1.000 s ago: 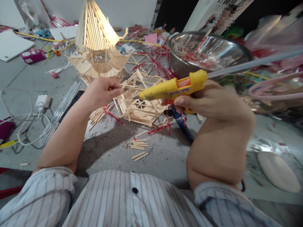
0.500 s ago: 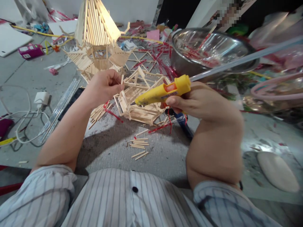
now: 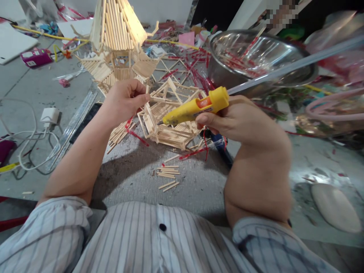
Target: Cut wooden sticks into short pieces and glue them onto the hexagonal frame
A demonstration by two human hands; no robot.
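My left hand (image 3: 126, 100) is closed in a pinch on a short wooden stick (image 3: 147, 90) at the left rim of a low stick framework (image 3: 173, 134). In my right hand (image 3: 241, 117) is a yellow hot glue gun (image 3: 196, 109), gripped with its nozzle pointing left and down. The nozzle tip is close to the framework's left side; whether it touches cannot be made out. A long clear glue stick (image 3: 284, 70) runs out of the gun's back. Behind my left hand stands a tall pagoda-like stick model (image 3: 119, 34) with a pointed roof.
Loose short sticks (image 3: 168, 172) lie in front of the framework, and a longer stick bundle (image 3: 119, 135) sits left of it. A steel bowl (image 3: 227, 76) stands behind my right hand. At left are a white charger (image 3: 49, 116) with cables and a dark phone-like slab (image 3: 85, 123).
The view has shifted slightly. Both hands keep nearly the same place and grip, with the glue gun's nozzle still by the framework's left side.
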